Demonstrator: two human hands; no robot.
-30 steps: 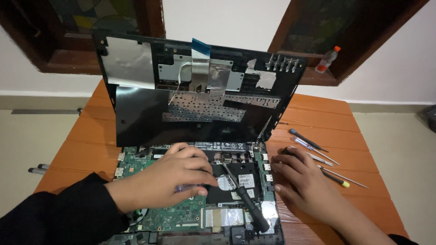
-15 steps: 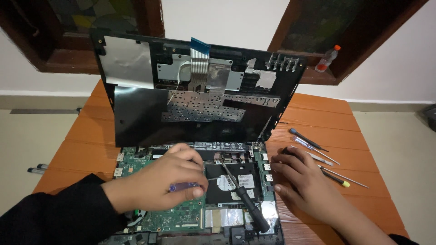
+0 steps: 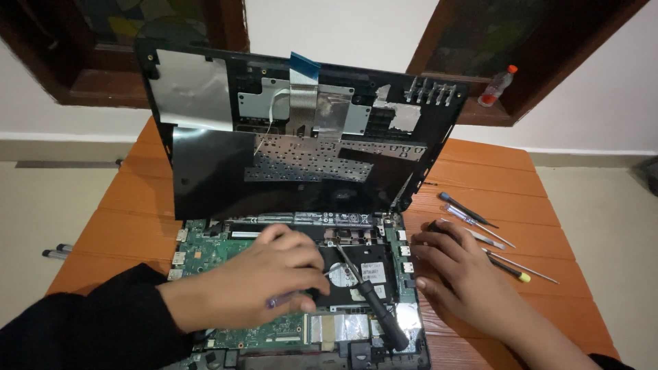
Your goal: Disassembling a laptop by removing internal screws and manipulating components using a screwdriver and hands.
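Two hands work the opened laptop (image 3: pixel 226 250): your left hand (image 3: pixel 264 277) pinches a purple-handled tool (image 3: pixel 284 299); your right hand (image 3: pixel 456 270), released, rests at the laptop's right edge.

The single head camera looked steeply down and forward from close above the opened laptop (image 3: pixel 301 274) on the orange surface (image 3: pixel 480 185), facing the wall.

White wall (image 3: pixel 329 27), dark wooden window frames (image 3: pixel 534 62) (two), beige floor (image 3: pixel 603 219)
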